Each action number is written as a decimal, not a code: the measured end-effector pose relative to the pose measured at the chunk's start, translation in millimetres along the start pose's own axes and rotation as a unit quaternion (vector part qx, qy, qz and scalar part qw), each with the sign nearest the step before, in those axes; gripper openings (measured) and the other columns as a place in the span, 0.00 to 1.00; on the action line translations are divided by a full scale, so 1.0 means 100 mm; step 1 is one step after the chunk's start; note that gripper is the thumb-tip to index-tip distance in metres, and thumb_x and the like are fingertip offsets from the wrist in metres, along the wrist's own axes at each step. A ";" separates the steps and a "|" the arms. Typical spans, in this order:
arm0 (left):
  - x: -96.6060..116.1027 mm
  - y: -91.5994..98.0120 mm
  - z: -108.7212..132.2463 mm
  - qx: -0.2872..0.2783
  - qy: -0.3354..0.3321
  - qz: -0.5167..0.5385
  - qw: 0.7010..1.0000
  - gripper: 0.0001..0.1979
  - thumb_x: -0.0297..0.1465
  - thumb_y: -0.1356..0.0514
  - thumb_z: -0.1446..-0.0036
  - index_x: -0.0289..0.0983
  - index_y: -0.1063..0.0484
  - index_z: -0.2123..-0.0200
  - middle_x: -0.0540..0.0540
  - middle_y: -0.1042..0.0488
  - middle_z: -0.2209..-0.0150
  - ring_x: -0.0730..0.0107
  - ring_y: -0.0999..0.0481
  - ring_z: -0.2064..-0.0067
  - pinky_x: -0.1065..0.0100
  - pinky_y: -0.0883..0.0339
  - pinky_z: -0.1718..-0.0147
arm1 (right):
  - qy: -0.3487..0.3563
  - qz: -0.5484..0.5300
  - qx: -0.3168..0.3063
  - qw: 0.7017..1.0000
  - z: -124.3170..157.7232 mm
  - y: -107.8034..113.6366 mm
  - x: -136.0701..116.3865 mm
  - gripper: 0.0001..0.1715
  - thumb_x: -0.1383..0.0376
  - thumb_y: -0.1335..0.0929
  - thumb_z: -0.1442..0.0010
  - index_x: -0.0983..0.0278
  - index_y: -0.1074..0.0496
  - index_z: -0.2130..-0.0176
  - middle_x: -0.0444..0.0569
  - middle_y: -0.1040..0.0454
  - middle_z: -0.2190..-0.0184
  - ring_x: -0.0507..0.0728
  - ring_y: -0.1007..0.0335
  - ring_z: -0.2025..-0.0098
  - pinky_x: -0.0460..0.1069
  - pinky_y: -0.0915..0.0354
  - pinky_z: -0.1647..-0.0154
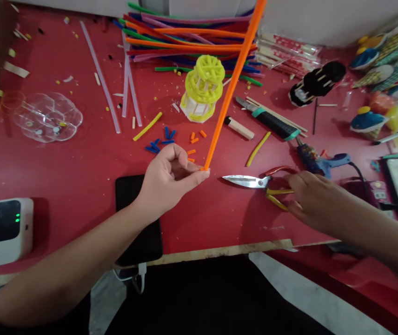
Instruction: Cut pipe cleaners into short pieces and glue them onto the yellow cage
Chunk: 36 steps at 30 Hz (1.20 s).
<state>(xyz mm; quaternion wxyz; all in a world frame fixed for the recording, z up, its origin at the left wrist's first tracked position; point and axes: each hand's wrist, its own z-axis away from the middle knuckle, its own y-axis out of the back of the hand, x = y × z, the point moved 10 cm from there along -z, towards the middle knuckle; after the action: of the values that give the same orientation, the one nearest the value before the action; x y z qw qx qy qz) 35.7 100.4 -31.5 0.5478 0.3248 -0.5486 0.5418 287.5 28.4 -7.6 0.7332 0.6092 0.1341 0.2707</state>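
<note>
My left hand (pixel 167 179) pinches the lower end of a long orange pipe cleaner (pixel 232 88) between thumb and fingers. The pipe cleaner slants up and right, past the top of the view. In my right hand (pixel 310 195) is a pair of scissors (pixel 244 181) with red and yellow handles. Its blades look closed and point left toward my left fingertips, apart from the pipe cleaner. Short orange pieces (pixel 194 140) and short blue pieces (pixel 153 147) lie just beyond my left hand. Behind them stands a small yellow tiered tower (pixel 204 88).
Colourful pipe cleaners (pixel 185 35) are heaped at the back. A utility knife (pixel 272 121), a lighter (pixel 240 128) and a glue gun (pixel 319 160) lie to the right, near a black tiered model (pixel 315 83). Leftward are a clear flower-shaped tray (pixel 50 114), a black phone (pixel 139 242) and a white device (pixel 5 230).
</note>
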 end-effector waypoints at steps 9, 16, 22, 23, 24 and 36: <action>0.03 -0.02 0.03 -0.011 -0.014 -0.013 1.000 0.20 0.25 0.29 0.52 0.41 0.41 0.70 0.56 0.22 0.75 0.71 0.15 0.68 0.72 0.24 0.66 | -0.063 -0.134 -0.048 0.988 0.02 -0.22 0.14 0.08 0.60 0.36 0.38 0.58 0.37 0.70 0.49 0.26 0.75 0.59 0.28 0.75 0.51 0.42 0.75; -0.05 -0.09 0.03 -0.046 0.024 -0.006 0.999 0.20 0.27 0.29 0.52 0.41 0.41 0.70 0.55 0.22 0.74 0.69 0.16 0.67 0.70 0.23 0.65 | -0.091 -0.167 0.005 0.982 0.01 -0.02 -0.04 0.18 0.48 0.37 0.34 0.59 0.35 0.66 0.50 0.26 0.75 0.60 0.27 0.76 0.52 0.41 0.74; -0.07 -0.16 0.05 -0.089 0.025 -0.022 0.995 0.19 0.27 0.29 0.51 0.41 0.41 0.71 0.53 0.23 0.72 0.72 0.18 0.68 0.73 0.27 0.68 | -0.069 -0.143 -0.001 0.987 -0.09 0.09 -0.19 0.26 0.42 0.39 0.35 0.61 0.33 0.66 0.53 0.24 0.74 0.64 0.24 0.75 0.52 0.42 0.76; -0.07 -0.17 0.05 -0.096 0.023 -0.021 0.995 0.19 0.26 0.30 0.51 0.41 0.41 0.70 0.53 0.23 0.72 0.73 0.19 0.68 0.74 0.27 0.69 | -0.062 -0.135 0.003 0.989 -0.10 0.11 -0.21 0.27 0.42 0.40 0.34 0.61 0.33 0.67 0.53 0.24 0.75 0.64 0.24 0.75 0.52 0.42 0.77; -0.07 -0.19 0.06 -0.102 0.021 -0.019 0.994 0.19 0.26 0.30 0.51 0.40 0.41 0.70 0.53 0.24 0.72 0.74 0.19 0.69 0.75 0.28 0.70 | -0.056 -0.127 0.006 0.990 -0.11 0.13 -0.23 0.27 0.42 0.41 0.33 0.61 0.34 0.68 0.53 0.25 0.76 0.64 0.24 0.76 0.52 0.43 0.77; -0.06 -0.27 0.07 -0.154 0.022 0.005 0.988 0.17 0.22 0.32 0.50 0.40 0.40 0.69 0.57 0.26 0.71 0.80 0.21 0.68 0.77 0.30 0.68 | -0.015 -0.117 0.023 0.993 -0.16 0.19 -0.28 0.27 0.43 0.42 0.32 0.59 0.37 0.70 0.50 0.26 0.78 0.61 0.26 0.78 0.50 0.47 0.77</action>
<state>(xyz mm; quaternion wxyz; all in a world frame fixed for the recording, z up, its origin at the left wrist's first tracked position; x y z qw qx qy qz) 61.1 86.3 -29.7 0.6008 0.2217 -0.6148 0.4603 252.2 27.9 3.8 0.7475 0.6101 0.1999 0.1709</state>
